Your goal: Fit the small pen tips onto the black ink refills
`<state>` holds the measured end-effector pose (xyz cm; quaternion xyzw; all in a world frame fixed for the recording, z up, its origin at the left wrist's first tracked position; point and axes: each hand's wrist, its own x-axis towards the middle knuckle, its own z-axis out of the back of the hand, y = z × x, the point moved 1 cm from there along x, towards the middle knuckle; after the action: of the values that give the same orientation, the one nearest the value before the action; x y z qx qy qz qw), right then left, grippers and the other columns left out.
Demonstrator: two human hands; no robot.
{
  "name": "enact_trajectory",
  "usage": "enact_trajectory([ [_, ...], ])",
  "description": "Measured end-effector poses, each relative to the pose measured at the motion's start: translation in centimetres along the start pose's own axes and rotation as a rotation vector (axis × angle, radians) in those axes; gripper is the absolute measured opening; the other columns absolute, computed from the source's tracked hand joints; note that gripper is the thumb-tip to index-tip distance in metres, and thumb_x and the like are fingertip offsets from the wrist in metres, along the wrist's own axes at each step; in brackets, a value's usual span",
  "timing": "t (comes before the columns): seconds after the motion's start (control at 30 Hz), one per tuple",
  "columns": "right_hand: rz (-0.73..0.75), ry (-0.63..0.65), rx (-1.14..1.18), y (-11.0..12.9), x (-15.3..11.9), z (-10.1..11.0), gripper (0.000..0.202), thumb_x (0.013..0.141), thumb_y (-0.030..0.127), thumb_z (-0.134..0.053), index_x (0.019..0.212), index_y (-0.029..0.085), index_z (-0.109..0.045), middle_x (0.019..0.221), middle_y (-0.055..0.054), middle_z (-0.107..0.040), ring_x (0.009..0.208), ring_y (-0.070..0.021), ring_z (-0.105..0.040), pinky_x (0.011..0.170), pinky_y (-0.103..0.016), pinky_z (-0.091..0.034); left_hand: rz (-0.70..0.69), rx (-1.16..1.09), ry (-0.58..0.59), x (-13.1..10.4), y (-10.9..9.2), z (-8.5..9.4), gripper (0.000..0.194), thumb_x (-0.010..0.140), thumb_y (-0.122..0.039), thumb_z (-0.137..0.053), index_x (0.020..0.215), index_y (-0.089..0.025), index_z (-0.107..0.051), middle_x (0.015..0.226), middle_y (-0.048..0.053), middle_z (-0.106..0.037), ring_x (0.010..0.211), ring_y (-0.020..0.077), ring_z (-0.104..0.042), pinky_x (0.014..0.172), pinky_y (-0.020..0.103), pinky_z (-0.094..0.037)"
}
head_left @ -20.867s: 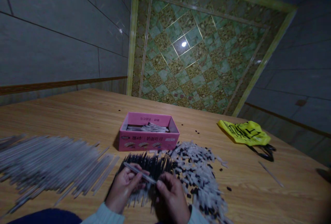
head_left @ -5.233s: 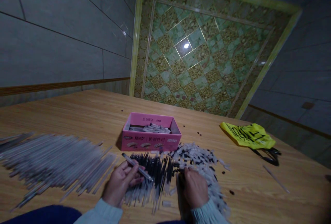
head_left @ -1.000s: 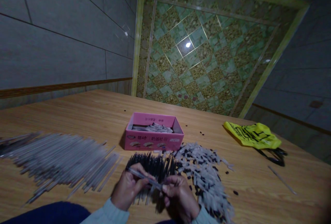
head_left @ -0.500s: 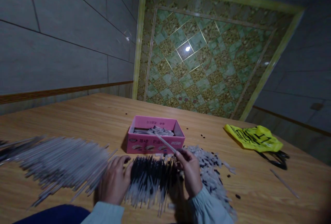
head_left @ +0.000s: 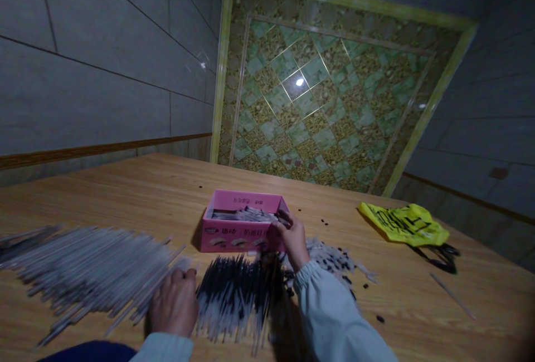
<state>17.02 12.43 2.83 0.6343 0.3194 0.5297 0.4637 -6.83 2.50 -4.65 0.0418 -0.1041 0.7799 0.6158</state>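
Note:
My right hand (head_left: 292, 236) reaches over the near right corner of a pink box (head_left: 242, 238), thumb and fingers bent together at its rim. What they pinch cannot be told apart from the thin pale sticks (head_left: 254, 214) lying inside the box. My left hand (head_left: 174, 303) rests on the table with its fingers curled closed, at the right edge of a wide heap of thin grey-white sticks (head_left: 96, 273); anything in its grasp is hidden. Between my hands lies a bunch of thin sticks with black upper ends and pale lower ends (head_left: 234, 295).
Small translucent and black pieces (head_left: 328, 256) are heaped right of the box, partly behind my right sleeve. A yellow bag (head_left: 403, 224) with black straps lies farther right, and a single stick (head_left: 453, 296) lies near it. The wooden table (head_left: 125, 184) meets tiled walls.
My right hand has moved forward to the box with the thin pale stick it held; that stick no longer shows clearly. My left hand's fingers have curled in beside the grey-white heap.

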Motion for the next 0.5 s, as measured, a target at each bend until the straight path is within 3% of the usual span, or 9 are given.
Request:
enact_trajectory([
  [0.17, 0.008, 0.160, -0.151, 0.0, -5.3, 1.3, 0.014, 0.064, 0.017, -0.057, 0.075, 0.015, -0.065, 0.067, -0.002, -0.065, 0.059, -0.0150, -0.055, 0.055, -0.025, -0.043, 0.025, -0.031, 0.026, -0.3, -0.3, -0.1, 0.037, 0.076, -0.002, -0.032, 0.099, -0.012, -0.059, 0.088, 0.015, -0.063, 0.078, 0.0260, -0.063, 0.063, 0.034, -0.040],
  [0.3, -0.005, 0.335, -0.277, 0.1, -11.0, 1.3, 0.010, 0.055, 0.008, -0.060, 0.059, 0.016, -0.063, 0.055, 0.002, -0.059, 0.057, -0.0144, -0.053, 0.052, -0.021, -0.036, 0.012, -0.076, 0.000, -0.4, -0.4, 0.6, 0.033, 0.080, -0.008, -0.029, 0.093, -0.012, -0.059, 0.087, 0.016, -0.064, 0.080, 0.0259, -0.063, 0.066, 0.035, -0.043],
  [0.37, 0.033, 0.446, -0.498, 0.1, -13.3, 1.0, 0.013, 0.059, 0.009, -0.058, 0.066, 0.017, -0.064, 0.062, 0.001, -0.061, 0.062, -0.0155, -0.054, 0.055, -0.022, -0.035, -0.058, -0.218, -0.081, -0.3, -0.4, 1.0, 0.033, 0.082, -0.011, -0.028, 0.100, -0.012, -0.056, 0.094, 0.015, -0.063, 0.086, 0.0241, -0.062, 0.073, 0.033, -0.043],
  [0.5, 0.086, 0.456, -0.757, 0.0, -15.5, 0.3, 0.018, 0.062, 0.010, -0.056, 0.075, 0.019, -0.063, 0.075, -0.002, -0.063, 0.072, -0.0176, -0.056, 0.061, -0.023, -0.034, -0.196, -0.710, -0.181, -0.2, -0.8, 0.9, 0.026, 0.083, -0.027, -0.038, 0.102, -0.017, -0.052, 0.097, 0.010, -0.063, 0.085, 0.0202, -0.061, 0.075, 0.029, -0.046],
])
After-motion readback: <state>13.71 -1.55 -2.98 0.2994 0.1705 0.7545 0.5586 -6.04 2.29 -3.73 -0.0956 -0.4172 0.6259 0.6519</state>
